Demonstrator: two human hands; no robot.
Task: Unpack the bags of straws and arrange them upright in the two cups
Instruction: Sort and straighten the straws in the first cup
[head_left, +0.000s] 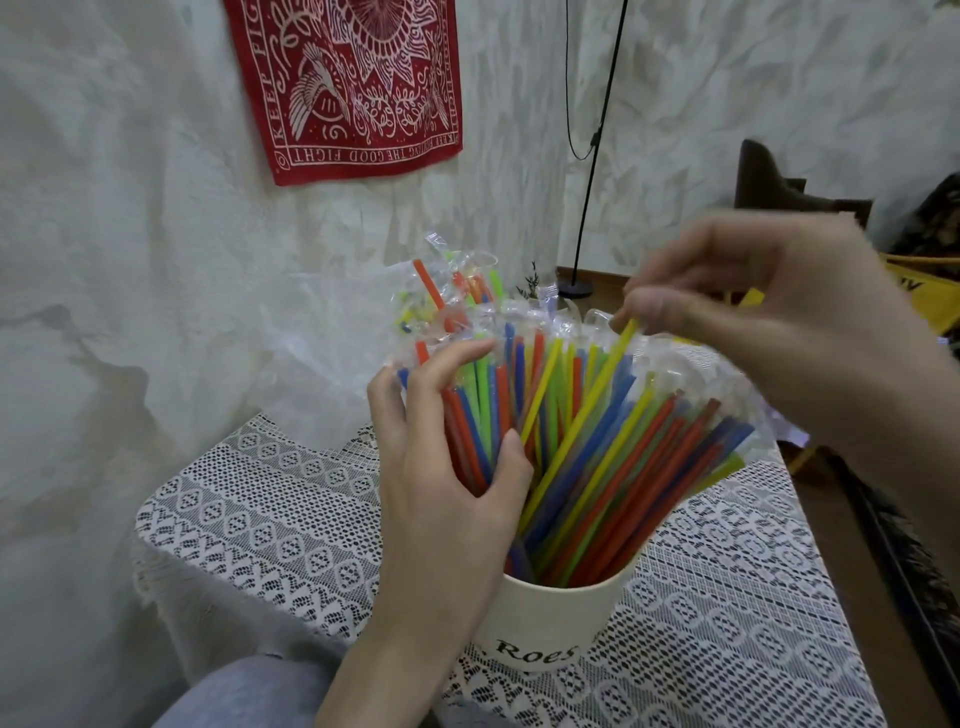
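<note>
left hand (447, 467) grips straws (597, 467) | right hand (769, 322), blurred, seemingly pinches yellow straw (621, 345)

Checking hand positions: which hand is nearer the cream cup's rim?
Left. The left hand grips straws just above the cream cup; the right hand pinches a yellow straw higher up.

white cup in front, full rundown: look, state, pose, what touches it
The white cup is a cream, round, paper-looking cup with black lettering reading "Roes" near its base. It stands upright on the lace tablecloth, close to the camera. It is packed with coloured straws, most in clear wrappers, fanning out to the right. The left hand grips a clutch of those straws and covers the cup's left rim; the right hand pinches a yellow straw by its top.
</note>
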